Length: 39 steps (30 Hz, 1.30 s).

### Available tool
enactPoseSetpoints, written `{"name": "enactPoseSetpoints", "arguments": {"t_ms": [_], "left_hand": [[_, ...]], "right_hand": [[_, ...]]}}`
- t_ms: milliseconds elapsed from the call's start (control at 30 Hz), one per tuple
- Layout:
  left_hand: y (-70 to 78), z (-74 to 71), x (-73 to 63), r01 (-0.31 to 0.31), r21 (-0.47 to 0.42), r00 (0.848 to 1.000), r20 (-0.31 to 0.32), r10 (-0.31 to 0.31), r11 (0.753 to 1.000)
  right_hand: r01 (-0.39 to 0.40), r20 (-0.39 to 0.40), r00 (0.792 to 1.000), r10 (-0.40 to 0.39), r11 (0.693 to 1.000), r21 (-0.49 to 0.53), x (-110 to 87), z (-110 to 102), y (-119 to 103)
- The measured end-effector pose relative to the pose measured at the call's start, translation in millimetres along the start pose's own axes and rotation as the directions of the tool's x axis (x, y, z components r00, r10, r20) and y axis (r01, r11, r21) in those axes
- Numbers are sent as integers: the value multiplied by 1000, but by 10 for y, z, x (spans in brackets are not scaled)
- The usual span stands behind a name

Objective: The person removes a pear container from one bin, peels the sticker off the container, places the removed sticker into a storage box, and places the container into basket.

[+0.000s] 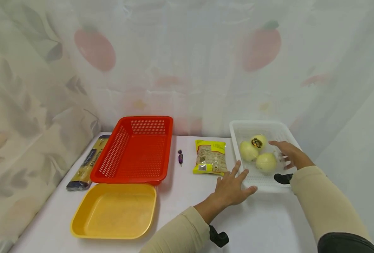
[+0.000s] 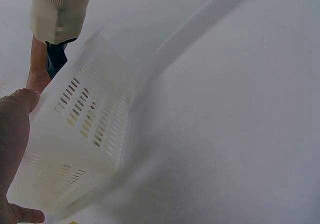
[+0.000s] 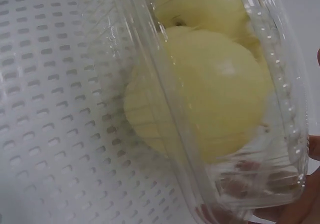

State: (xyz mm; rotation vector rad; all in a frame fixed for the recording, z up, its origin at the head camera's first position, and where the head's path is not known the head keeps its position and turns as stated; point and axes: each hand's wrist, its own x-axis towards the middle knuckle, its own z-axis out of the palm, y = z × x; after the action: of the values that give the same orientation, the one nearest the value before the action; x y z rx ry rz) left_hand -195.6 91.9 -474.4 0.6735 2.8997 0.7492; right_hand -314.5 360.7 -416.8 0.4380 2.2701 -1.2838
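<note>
Sleeves (image 1: 329,203) lie nearest: the left grip (image 1: 230,189) spreads its fingers at the white basket (image 1: 267,180), likely steadying it; the right grip (image 1: 294,155) curls round the box (image 3: 220,99) of fruit (image 1: 266,162) inside, perhaps to control it.

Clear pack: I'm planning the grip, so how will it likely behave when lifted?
The clear pack may flex, as its walls look thin. Its smooth, glossy plastic could feel slippery. The round fruits inside might roll, shifting the balance.
</note>
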Motion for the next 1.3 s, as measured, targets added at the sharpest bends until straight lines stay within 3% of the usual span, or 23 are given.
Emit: {"name": "enactPoseSetpoints", "arguments": {"t_ms": [233,467,1067,1300], "left_hand": [[1,5,2,3,4,1000,-6,-3,1000],[10,2,-5,14,-10,1000,2,-14,1000],[0,8,6,13,29,1000,-19,-12,999],[24,-5,-4,6,30,1000,1,-7,1000]], "right_hand": [[-68,-8,998,69,991,116,46,37,84],[-95,53,995,88,981,168,137,56,167],[-9,104,994,-15,975,224,153,45,131],[44,130,988,-88,950,310,107,-34,193]]}}
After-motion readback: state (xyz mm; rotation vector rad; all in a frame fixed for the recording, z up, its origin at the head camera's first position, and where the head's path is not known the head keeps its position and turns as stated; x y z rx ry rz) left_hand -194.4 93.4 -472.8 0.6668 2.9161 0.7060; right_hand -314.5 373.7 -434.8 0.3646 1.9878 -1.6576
